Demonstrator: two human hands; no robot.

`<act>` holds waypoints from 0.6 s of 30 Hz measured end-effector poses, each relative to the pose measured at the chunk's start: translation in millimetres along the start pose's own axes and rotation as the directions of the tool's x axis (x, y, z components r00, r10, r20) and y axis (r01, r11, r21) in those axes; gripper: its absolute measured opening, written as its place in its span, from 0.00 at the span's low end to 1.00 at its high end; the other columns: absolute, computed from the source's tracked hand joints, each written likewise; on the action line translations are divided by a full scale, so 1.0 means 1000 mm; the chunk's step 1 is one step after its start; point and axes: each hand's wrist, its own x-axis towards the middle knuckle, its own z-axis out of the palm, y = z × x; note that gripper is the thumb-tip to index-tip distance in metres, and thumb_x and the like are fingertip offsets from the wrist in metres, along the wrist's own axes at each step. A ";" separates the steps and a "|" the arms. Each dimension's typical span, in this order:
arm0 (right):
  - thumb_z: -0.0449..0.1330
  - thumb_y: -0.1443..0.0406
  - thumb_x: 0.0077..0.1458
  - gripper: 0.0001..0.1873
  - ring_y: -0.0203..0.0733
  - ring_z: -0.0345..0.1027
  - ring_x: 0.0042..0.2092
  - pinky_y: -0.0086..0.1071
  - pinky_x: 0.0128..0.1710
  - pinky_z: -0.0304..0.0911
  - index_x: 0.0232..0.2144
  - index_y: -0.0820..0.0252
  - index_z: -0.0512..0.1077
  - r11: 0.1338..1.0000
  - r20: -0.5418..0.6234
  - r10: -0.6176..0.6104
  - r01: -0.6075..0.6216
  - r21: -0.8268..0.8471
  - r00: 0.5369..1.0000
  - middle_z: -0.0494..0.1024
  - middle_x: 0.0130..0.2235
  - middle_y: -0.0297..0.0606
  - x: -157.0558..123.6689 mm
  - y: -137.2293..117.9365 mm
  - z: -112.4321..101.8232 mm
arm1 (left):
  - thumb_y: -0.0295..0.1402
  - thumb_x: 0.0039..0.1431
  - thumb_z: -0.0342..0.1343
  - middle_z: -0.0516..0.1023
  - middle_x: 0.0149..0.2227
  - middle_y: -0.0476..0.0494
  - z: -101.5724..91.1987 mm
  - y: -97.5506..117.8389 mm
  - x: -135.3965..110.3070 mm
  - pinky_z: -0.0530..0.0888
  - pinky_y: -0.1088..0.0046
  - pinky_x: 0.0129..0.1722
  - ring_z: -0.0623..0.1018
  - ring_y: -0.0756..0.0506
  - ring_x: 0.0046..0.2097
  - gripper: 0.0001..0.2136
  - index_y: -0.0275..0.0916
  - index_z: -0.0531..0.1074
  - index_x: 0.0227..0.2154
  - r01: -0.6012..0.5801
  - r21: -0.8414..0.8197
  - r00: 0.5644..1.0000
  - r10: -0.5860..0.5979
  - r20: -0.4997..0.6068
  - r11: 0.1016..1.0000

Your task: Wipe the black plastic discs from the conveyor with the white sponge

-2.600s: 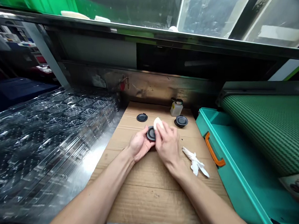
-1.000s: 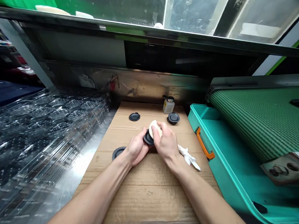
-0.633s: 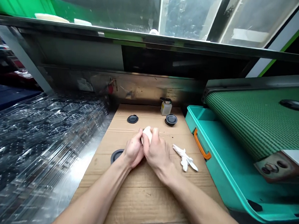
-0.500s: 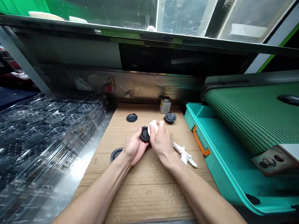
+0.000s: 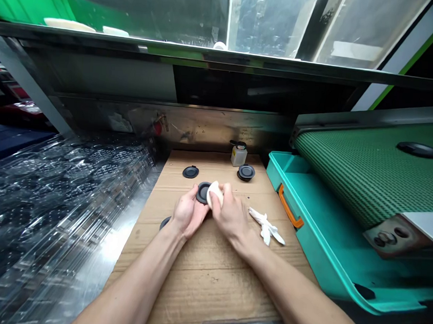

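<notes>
My left hand [image 5: 189, 211] grips a round black lid [image 5: 202, 192] by its edge, above the cardboard sheet [image 5: 212, 289]. In my right hand [image 5: 231, 213] is a round white pad [image 5: 215, 193], pinched in the fingers and laid against the lid's right side, covering part of it. One more black lid [image 5: 190, 172] lies flat beyond the left hand. Further right, a small stack of black lids [image 5: 245, 172] sits near a small bottle with a black cap [image 5: 239, 154]. Partly hidden behind my left wrist is another black round piece [image 5: 165, 222].
A crumpled white glove [image 5: 267, 227] lies right of my right forearm. The teal bin [image 5: 307, 236] with an orange handle [image 5: 290, 207] stands under a green conveyor belt [image 5: 351, 165] carrying a black lid [image 5: 418, 150]. Clear plastic trays [image 5: 52, 206] fill the left. A metal shelf [image 5: 194, 53] crosses above.
Both hands have moved slightly left with the lid and the pad. The pad has turned on the lid. The lid on the belt has shifted a little left in view.
</notes>
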 end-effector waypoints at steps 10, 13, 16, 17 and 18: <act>0.48 0.53 0.65 0.18 0.50 0.74 0.35 0.34 0.33 0.59 0.52 0.53 0.63 0.999 0.011 -0.038 0.039 -0.037 0.999 0.79 0.39 0.41 0.004 0.007 0.000 | 0.33 0.68 0.42 0.77 0.48 0.29 -0.001 0.002 0.001 0.74 0.62 0.52 0.77 0.40 0.50 0.17 0.27 0.72 0.46 0.033 0.043 0.999 -0.031 -0.040 0.999; 0.47 0.53 0.65 0.18 0.50 0.74 0.38 0.34 0.35 0.60 0.51 0.54 0.63 0.996 -0.089 0.080 -0.077 0.035 0.993 0.79 0.38 0.41 0.013 0.023 -0.003 | 0.34 0.67 0.44 0.76 0.50 0.29 -0.002 0.011 -0.001 0.76 0.61 0.46 0.78 0.39 0.48 0.15 0.31 0.71 0.47 0.020 0.022 0.999 -0.020 -0.035 1.000; 0.47 0.52 0.65 0.19 0.49 0.74 0.39 0.33 0.35 0.60 0.50 0.55 0.64 0.988 -0.121 0.127 -0.115 0.103 0.985 0.79 0.38 0.41 0.018 0.035 -0.003 | 0.35 0.67 0.45 0.74 0.53 0.33 -0.002 0.021 -0.005 0.76 0.64 0.38 0.78 0.40 0.46 0.14 0.42 0.69 0.51 0.028 -0.011 0.997 -0.028 0.068 1.000; 0.48 0.52 0.65 0.19 0.49 0.74 0.39 0.33 0.35 0.60 0.50 0.55 0.64 0.988 -0.104 0.124 -0.114 0.102 0.987 0.79 0.39 0.41 0.018 0.037 -0.002 | 0.36 0.67 0.45 0.74 0.52 0.34 -0.001 0.023 -0.007 0.75 0.66 0.36 0.78 0.41 0.44 0.14 0.45 0.68 0.52 0.035 -0.025 0.995 -0.032 0.096 0.999; 0.48 0.52 0.65 0.18 0.49 0.74 0.39 0.33 0.35 0.60 0.50 0.55 0.65 0.990 -0.078 0.119 -0.112 0.085 0.990 0.79 0.39 0.41 0.018 0.039 -0.001 | 0.37 0.67 0.44 0.75 0.51 0.35 -0.001 0.024 -0.008 0.75 0.67 0.35 0.78 0.41 0.43 0.14 0.45 0.69 0.51 0.048 -0.042 0.993 -0.043 0.111 0.998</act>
